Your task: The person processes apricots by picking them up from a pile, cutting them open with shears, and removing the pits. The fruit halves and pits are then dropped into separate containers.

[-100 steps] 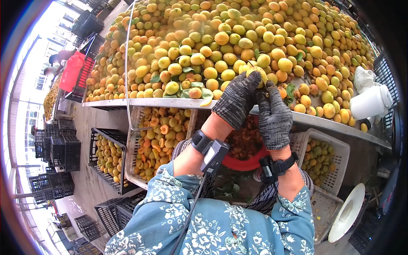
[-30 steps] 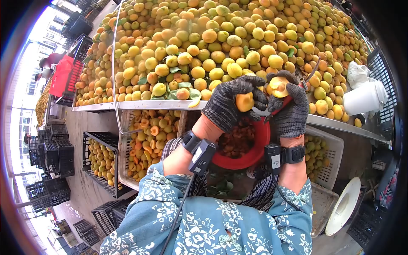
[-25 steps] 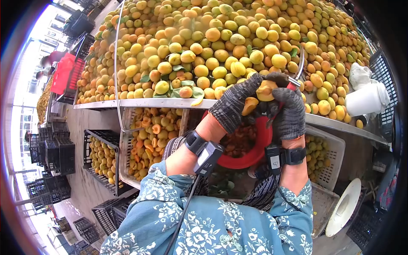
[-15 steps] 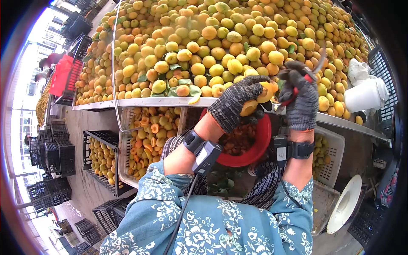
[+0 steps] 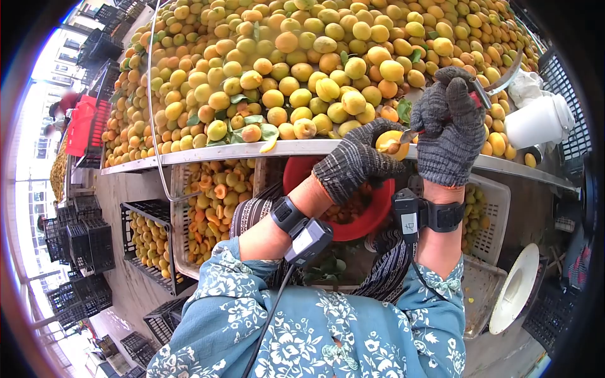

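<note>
Both hands wear dark grey knitted gloves. My left hand (image 5: 361, 157) pinches an apricot half (image 5: 392, 145), its orange inner side showing, just above the metal table edge (image 5: 302, 148). My right hand (image 5: 449, 129) is closed round a red-handled tool with a curved blade (image 5: 506, 77) that points up and to the right. A small metal tip of the tool touches the apricot half. Behind my hands lies a large heap of apricots (image 5: 315, 82). Under my left hand stands a red basin (image 5: 353, 230) with apricot pieces in it.
A crate of halved apricots (image 5: 217, 208) stands below the table, with a black crate (image 5: 151, 239) left of it. At the right are a white bucket (image 5: 539, 123), a pale crate (image 5: 495, 217) and a white hat (image 5: 513, 290). Black crates (image 5: 91, 242) stand at the far left.
My left hand now holds an apricot half lower; earlier it held more pieces. My right hand has turned, and the blade has swung out to the right. The view has shifted slightly.
</note>
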A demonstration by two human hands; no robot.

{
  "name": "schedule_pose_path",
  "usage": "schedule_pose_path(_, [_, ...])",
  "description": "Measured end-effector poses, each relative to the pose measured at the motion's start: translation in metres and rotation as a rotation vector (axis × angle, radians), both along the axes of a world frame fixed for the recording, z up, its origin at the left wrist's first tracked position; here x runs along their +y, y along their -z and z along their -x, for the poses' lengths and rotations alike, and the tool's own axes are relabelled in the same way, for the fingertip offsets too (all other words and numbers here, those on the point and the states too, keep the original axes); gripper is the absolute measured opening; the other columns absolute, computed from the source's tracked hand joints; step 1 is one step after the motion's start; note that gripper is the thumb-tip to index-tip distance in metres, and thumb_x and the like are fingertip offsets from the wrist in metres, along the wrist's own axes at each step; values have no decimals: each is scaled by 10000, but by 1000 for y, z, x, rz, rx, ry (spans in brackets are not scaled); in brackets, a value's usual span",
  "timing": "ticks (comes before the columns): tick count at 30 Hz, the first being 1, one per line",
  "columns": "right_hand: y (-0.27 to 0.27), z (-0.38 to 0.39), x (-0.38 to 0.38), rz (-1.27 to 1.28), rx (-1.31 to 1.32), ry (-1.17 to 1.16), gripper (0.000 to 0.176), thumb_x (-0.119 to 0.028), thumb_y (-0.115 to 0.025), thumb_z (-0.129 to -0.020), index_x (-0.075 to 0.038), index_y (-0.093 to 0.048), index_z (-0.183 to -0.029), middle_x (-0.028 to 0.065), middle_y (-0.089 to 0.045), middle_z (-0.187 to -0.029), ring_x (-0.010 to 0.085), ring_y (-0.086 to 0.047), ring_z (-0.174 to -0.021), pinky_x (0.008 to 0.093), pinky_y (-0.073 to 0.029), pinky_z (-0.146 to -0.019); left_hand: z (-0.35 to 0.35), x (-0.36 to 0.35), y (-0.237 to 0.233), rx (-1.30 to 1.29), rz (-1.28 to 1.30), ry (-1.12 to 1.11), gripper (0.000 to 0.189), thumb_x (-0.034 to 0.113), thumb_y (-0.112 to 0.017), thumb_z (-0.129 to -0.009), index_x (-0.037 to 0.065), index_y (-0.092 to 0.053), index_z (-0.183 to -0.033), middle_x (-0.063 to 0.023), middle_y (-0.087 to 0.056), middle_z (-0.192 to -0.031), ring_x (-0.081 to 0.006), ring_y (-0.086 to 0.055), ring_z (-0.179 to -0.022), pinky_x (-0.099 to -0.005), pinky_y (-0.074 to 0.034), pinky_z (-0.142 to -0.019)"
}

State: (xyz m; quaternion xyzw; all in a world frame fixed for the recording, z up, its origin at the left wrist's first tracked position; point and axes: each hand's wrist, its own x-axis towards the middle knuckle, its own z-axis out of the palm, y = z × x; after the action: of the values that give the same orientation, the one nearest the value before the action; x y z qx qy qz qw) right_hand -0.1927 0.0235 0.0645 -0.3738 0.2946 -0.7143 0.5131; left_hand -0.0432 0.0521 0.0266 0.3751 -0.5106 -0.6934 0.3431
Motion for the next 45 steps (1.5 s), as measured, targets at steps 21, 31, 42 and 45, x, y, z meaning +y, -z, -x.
schedule_pose_path(21, [-2, -23, 12, 78, 224, 114, 162, -93, -754, -775, -32, -675, -903, -13, -628, -796, 52, -547, -627, 176, -409, -529, 4, 3, -1, 82, -19, 16, 330, 155, -689, -821, 39, -537, -1090, -23, -607, -830, -95, -580, -621, -237, -468, -509])
schedule_pose_path(31, [12, -15, -1, -71, -49, -54, 167, -202, -678, -872, -48, -630, -917, -34, -476, -582, 56, -404, -422, 213, -317, -382, -5, 0, 2, -118, 137, 5, 482, 183, -733, -762, 16, -555, -1177, -78, -616, -1003, -141, -567, -922, -294, -491, -800])
schedule_pose_path(42, [28, -8, -10, -240, -151, -112, 129, -187, -674, -869, -70, -621, -855, -46, -425, -534, 68, -383, -407, 219, -308, -376, -4, -1, -5, -239, 31, 88, 558, 202, -740, -753, 15, -542, -1241, -86, -619, -967, -132, -562, -897, -287, -493, -783])
schedule_pose_path(45, [28, -8, -8, -231, -203, -181, 114, -173, -670, -869, -69, -625, -857, -48, -440, -540, 61, -394, -416, 214, -313, -387, -3, -1, -1, -284, 153, 78, 536, 189, -733, -754, 27, -556, -1233, -88, -628, -951, -127, -564, -886, -284, -495, -772])
